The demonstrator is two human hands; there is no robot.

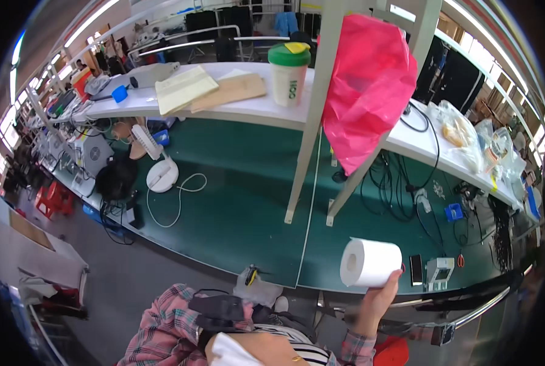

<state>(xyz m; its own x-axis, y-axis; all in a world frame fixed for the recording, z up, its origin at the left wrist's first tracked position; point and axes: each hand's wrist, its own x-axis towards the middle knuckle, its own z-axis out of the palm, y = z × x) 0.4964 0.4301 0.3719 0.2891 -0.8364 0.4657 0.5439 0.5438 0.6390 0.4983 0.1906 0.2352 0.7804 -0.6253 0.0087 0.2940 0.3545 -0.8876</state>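
Note:
My right hand [379, 300] grips a white toilet paper roll [379, 262] from below and holds it up over the near edge of the green table, right of the middle. Its hollow core faces left, and a loose corner of paper sticks up at the top. My left plaid sleeve [156, 329] shows at the lower left, but no left hand can be made out past it. A white, soft-looking piece [233, 351] lies against bare skin at the lower edge; what it is I cannot tell. Right of the roll lies a dark phone [416, 269] beside a small white device [440, 272].
A green tabletop [242, 201] carries a white lamp [162, 175] with its cord. On the white shelf [223, 113] stand a green-lidded cup [289, 74] and papers [187, 89]. A pink plastic bag [370, 85] hangs on the post. Black cables [394, 189] dangle at right.

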